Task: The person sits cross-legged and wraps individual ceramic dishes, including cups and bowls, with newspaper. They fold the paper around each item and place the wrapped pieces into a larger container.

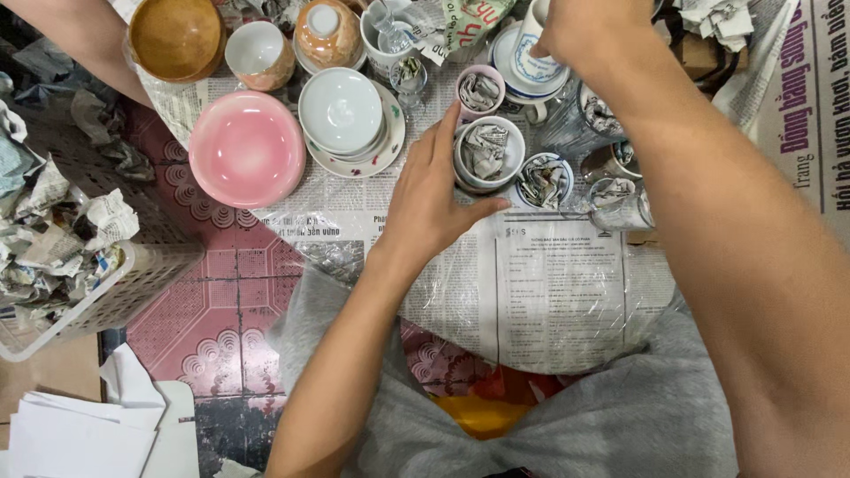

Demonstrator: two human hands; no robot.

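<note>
my left hand (434,199) cups the paper-stuffed white cup (487,152) at its one o'clock, fingers spread on the rim — right hand (589,31) pinches a white mug (531,55) at twelve.

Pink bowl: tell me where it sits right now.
In the head view the pink bowl sits upper left on the newspaper sheet, beside the stacked white bowls and below the small white cup, left of the left hand.

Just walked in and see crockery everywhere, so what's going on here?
A person sits over newspaper spread with cups and bowls. Their left hand rests against a white cup stuffed with crumpled paper, while the right hand grips a white mug farther back. A pink bowl sits empty nearby.
</note>
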